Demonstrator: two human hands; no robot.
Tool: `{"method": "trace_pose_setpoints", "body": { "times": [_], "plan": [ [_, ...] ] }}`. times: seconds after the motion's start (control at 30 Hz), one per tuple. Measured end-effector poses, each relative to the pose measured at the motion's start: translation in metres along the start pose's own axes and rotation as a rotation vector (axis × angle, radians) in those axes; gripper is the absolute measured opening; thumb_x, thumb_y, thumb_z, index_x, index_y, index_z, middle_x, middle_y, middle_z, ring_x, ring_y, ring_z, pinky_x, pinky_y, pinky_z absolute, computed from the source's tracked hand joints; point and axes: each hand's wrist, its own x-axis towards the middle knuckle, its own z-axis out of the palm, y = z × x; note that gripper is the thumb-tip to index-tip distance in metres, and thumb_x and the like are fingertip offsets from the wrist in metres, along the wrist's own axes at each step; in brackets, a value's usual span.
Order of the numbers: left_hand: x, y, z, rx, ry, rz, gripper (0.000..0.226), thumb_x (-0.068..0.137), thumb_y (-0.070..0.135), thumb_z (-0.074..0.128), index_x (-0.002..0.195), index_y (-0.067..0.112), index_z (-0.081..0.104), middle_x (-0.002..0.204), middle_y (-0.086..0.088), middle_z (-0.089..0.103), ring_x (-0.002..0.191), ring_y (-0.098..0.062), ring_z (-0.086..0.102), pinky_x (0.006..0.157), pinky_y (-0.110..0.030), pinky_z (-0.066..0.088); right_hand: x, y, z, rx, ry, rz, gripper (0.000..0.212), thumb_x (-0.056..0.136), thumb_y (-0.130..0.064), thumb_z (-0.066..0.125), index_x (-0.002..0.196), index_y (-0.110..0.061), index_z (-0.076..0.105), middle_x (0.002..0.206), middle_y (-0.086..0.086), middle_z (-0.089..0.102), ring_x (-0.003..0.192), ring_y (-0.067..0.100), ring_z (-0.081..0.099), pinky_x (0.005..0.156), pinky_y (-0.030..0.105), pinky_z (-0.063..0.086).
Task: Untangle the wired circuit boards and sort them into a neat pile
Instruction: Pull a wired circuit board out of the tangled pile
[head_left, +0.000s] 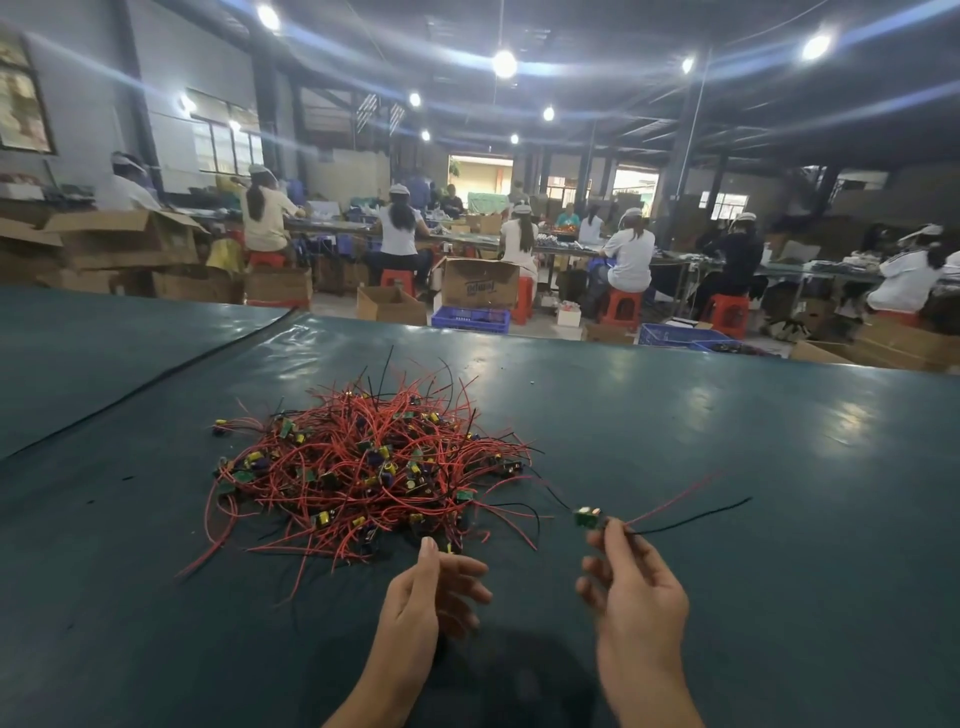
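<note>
A tangled heap of small green circuit boards with red and black wires (363, 462) lies on the dark green table (753, 426), ahead and left of centre. My right hand (631, 582) pinches one circuit board (588, 517) by its edge, lifted to the right of the heap; its red and black wires trail off to the right and a black wire runs back toward the heap. My left hand (431, 597) hovers at the near edge of the heap, fingers loosely spread, holding nothing.
A long black cable (156, 382) runs diagonally across the table's left part. Beyond the table's far edge are cardboard boxes (480, 283), blue crates (470, 317), red stools and several seated people at other tables.
</note>
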Motion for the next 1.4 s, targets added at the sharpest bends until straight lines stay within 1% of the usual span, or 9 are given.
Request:
{"method": "trace_pose_setpoints", "body": {
  "times": [0.07, 0.2, 0.33, 0.47, 0.57, 0.77, 1.0, 1.2, 1.4],
  "plan": [
    [-0.001, 0.001, 0.000, 0.014, -0.002, 0.007, 0.064, 0.087, 0.050, 0.030, 0.080, 0.002, 0.072, 0.072, -0.020, 0.070, 0.053, -0.022, 0.058, 0.049, -0.023, 0.043, 0.018, -0.020, -0.001, 0.064, 0.015, 0.056, 0.005, 0.094, -0.014, 0.060, 0.095, -0.016, 0.065, 0.077, -0.005, 0.074, 0.055, 0.004, 0.062, 0.045, 0.019, 0.046],
    [-0.001, 0.001, -0.002, 0.044, 0.007, 0.034, 0.061, 0.088, 0.048, 0.032, 0.080, 0.003, 0.072, 0.071, -0.019, 0.070, 0.055, -0.023, 0.059, 0.051, -0.026, 0.043, 0.044, -0.033, -0.007, -0.005, 0.029, 0.128, 0.037, 0.095, -0.014, 0.056, 0.132, -0.014, 0.050, 0.108, 0.000, 0.069, 0.082, 0.017, 0.066, 0.056, 0.025, 0.049],
    [0.001, 0.001, -0.005, 0.109, 0.061, 0.131, 0.056, 0.088, 0.046, 0.035, 0.077, 0.005, 0.072, 0.066, -0.016, 0.069, 0.052, -0.021, 0.059, 0.048, -0.023, 0.044, 0.034, 0.004, 0.007, -0.352, -0.119, 0.055, 0.016, 0.094, -0.011, 0.058, 0.109, -0.017, 0.062, 0.103, 0.002, 0.068, 0.079, 0.016, 0.065, 0.044, 0.025, 0.052],
    [0.004, -0.002, -0.011, 0.164, 0.100, 0.215, 0.053, 0.090, 0.042, 0.036, 0.074, 0.007, 0.073, 0.064, -0.015, 0.069, 0.054, -0.021, 0.062, 0.051, -0.024, 0.048, 0.015, 0.037, 0.029, -0.714, -0.354, -0.114, 0.017, 0.091, -0.020, 0.063, 0.108, -0.021, 0.064, 0.099, -0.005, 0.070, 0.085, 0.006, 0.066, 0.080, 0.042, 0.059],
    [0.008, -0.006, -0.014, 0.194, 0.112, 0.213, 0.053, 0.092, 0.043, 0.035, 0.072, 0.015, 0.075, 0.067, -0.011, 0.071, 0.062, -0.023, 0.068, 0.058, -0.025, 0.053, 0.002, 0.048, 0.045, -0.824, -0.525, -0.121, 0.036, 0.089, -0.032, 0.065, 0.124, -0.025, 0.057, 0.106, -0.012, 0.064, 0.090, 0.008, 0.067, 0.082, 0.038, 0.059],
    [0.013, -0.008, -0.017, 0.186, 0.141, 0.141, 0.059, 0.091, 0.049, 0.032, 0.069, 0.016, 0.075, 0.069, -0.011, 0.072, 0.065, -0.024, 0.070, 0.063, -0.029, 0.054, -0.003, 0.058, 0.050, -0.919, -0.459, -0.174, 0.025, 0.087, -0.020, 0.067, 0.111, -0.016, 0.070, 0.088, -0.014, 0.066, 0.078, -0.002, 0.064, 0.080, 0.024, 0.057],
    [0.009, -0.005, -0.014, 0.183, 0.118, 0.114, 0.058, 0.092, 0.044, 0.033, 0.068, 0.008, 0.072, 0.063, -0.015, 0.069, 0.052, -0.022, 0.062, 0.047, -0.023, 0.048, -0.009, 0.052, 0.030, -0.870, -0.399, -0.140, 0.021, 0.081, -0.006, 0.073, 0.095, -0.021, 0.069, 0.086, -0.014, 0.068, 0.075, -0.009, 0.064, 0.065, 0.003, 0.047],
    [0.012, -0.011, -0.015, 0.319, 0.145, 0.096, 0.027, 0.100, 0.023, 0.042, 0.089, 0.015, 0.066, 0.077, -0.005, 0.071, 0.066, -0.024, 0.065, 0.054, -0.029, 0.049, -0.019, 0.038, 0.018, -0.516, -0.384, 0.014, 0.024, 0.076, 0.010, 0.071, 0.086, -0.012, 0.070, 0.080, 0.006, 0.076, 0.078, 0.018, 0.073, 0.065, 0.025, 0.057],
    [0.017, 0.001, -0.020, 0.067, 0.149, -0.065, 0.015, 0.097, 0.025, 0.049, 0.107, 0.022, 0.058, 0.091, -0.009, 0.075, 0.073, -0.026, 0.069, 0.061, -0.035, 0.054, -0.026, 0.026, 0.001, -0.251, -0.456, 0.075, 0.022, 0.080, 0.019, 0.061, 0.091, 0.002, 0.069, 0.081, 0.017, 0.075, 0.065, 0.020, 0.072, 0.051, 0.022, 0.052]
  ]
}}
